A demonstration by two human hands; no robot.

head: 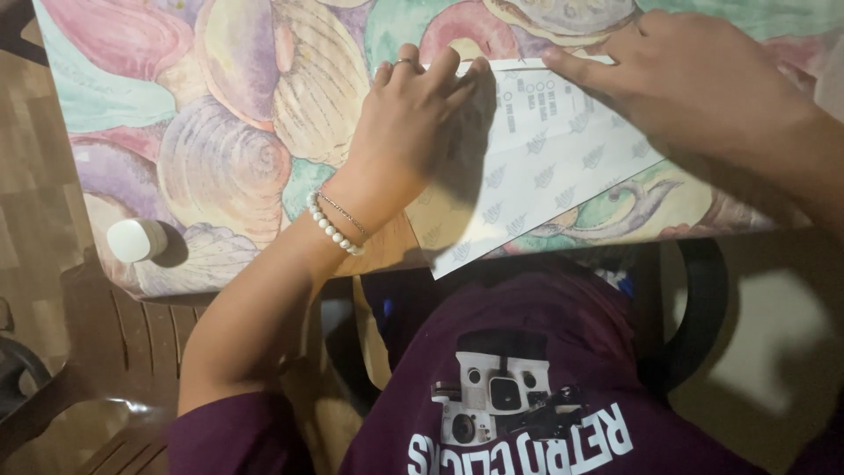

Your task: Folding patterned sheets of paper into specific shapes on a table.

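Observation:
A white sheet of paper [545, 167] with faint printed marks lies on a table covered by a seashell-patterned cloth [220, 132]; its near corner hangs over the table's front edge. My left hand [409, 123], with a ring and a pearl bracelet at the wrist, presses flat on the sheet's left part, fingertips at its top fold. My right hand [694, 75] rests on the sheet's upper right, index finger pushing along the same top edge. Neither hand grips anything.
A small white round-topped bottle [136, 239] stands near the table's front left corner. A brown plastic chair [114, 352] sits to the left below the table. My lap in a maroon printed shirt [527, 387] fills the lower middle.

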